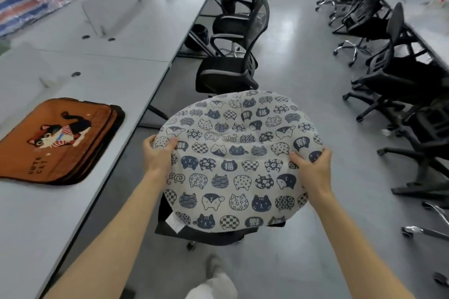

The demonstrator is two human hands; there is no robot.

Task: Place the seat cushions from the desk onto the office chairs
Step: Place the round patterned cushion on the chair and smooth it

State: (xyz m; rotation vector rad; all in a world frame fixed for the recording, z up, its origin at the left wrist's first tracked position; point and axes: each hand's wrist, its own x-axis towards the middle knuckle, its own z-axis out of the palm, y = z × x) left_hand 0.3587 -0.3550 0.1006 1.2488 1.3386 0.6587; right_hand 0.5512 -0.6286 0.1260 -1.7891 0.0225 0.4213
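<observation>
A round cream fabric seat cushion w/ navy cat-face print is held in the air by both hands, above the black seat of an office chair that is mostly hidden under it. Its left edge is pinched by the left hand, thumb on top, other fingers hidden beneath. Its right edge is gripped by the right hand, fingers curled over the top. To the left, a stack of flat orange-brown square cushions w/ a cat picture lies on the long grey desk. Further off, a black mesh-back office chair stands beside the desk, more chairs behind it.
</observation>
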